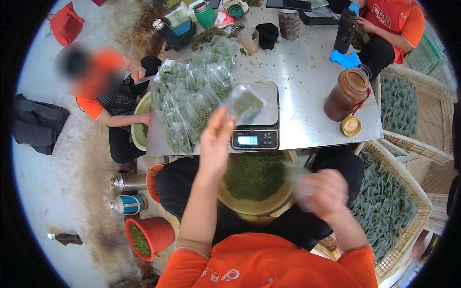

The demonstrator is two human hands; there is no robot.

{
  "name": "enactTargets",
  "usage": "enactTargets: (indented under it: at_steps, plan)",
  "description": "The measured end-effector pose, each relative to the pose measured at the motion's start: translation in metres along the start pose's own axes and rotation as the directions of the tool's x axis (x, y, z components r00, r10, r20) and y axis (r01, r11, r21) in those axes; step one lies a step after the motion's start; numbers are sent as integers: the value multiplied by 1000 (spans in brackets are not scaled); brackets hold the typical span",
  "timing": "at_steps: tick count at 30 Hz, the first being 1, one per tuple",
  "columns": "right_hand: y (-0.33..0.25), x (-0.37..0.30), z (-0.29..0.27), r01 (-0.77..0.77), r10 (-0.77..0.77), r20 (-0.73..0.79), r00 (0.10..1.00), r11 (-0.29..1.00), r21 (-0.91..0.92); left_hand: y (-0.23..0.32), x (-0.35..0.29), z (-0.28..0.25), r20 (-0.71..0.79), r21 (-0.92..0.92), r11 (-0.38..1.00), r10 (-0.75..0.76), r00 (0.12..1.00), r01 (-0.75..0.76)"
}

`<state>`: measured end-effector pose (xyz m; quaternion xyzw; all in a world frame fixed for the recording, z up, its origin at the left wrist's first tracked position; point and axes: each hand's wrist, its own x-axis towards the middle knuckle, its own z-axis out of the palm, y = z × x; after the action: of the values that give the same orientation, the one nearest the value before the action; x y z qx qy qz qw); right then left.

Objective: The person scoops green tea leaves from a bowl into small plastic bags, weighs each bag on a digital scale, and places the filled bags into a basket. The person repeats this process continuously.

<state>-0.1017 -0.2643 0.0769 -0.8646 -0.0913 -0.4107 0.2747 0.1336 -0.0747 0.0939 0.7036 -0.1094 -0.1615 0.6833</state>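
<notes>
My left hand (216, 139) reaches up to the table's near edge, its fingers apart beside a clear bag (247, 103) of green leaves. That bag lies over the metal plate of a digital scale (254, 139) with a lit display; whether my fingertips touch it I cannot tell. Low on the right, my right hand (322, 193) is smeared by motion, its fingers curled. A pale blurred thing (295, 176) shows at its fingertips, too unclear to name. Between my knees sits a wide basin (254, 207) holding loose green leaves (252, 175).
Filled clear bags (192, 101) heap on the metal table (307, 91) left of the scale. A brown jar (346, 93) and its yellow lid (351, 126) stand right. Wicker baskets (422, 211) of bags flank my right. Two co-workers (98, 77) (391, 29) sit across and left.
</notes>
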Motion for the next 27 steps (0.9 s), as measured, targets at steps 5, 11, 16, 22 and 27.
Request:
enactTargets:
  at_steps: [5,11,16,22,27]
  plan:
    - [7,-144,-241,-377,379,-215,900,428,-821,-29,-76,-21,-18,-126,983,-137,990,134]
    - [-55,-350,-457,-414,782,-608,134,-513,-752,-73,-114,-40,145,14,938,-345,927,347]
    - [-115,-481,-426,-406,757,-652,42,-583,-703,-83,-137,-27,315,23,900,-420,851,435]
    - [-132,-514,-412,-437,699,-715,-18,-648,-623,-87,-149,-22,429,111,903,-421,799,416]
    - [-128,-524,-412,-390,777,-609,-159,-617,-684,-83,-143,-34,406,189,889,-457,791,417]
